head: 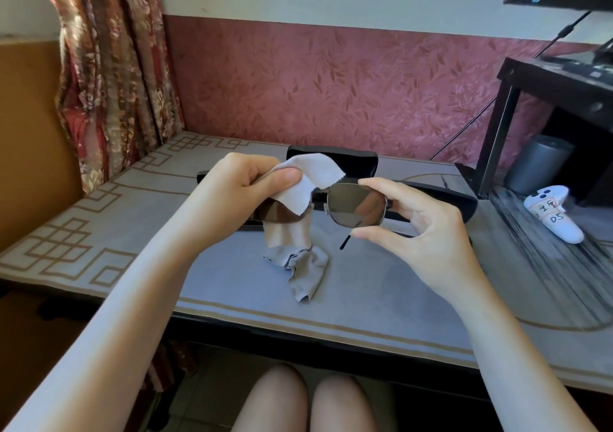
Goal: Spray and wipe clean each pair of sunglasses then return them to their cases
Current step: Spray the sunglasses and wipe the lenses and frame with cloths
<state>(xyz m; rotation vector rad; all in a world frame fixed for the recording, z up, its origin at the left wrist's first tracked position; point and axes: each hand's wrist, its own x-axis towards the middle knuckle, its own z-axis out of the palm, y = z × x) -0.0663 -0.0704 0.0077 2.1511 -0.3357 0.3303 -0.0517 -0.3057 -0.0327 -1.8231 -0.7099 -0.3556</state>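
A table under a grey mat with a brown key border stood against a wall papered in pink leaves, white above. A floral curtain hung left; a dark stand stood right in daylight.

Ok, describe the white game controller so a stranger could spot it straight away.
Look to the right end of the grey-topped table, beside the leg of the dark stand. The game controller lies there, in front of a grey cylinder. It is the only white thing there, with handwritten paper labels on it.
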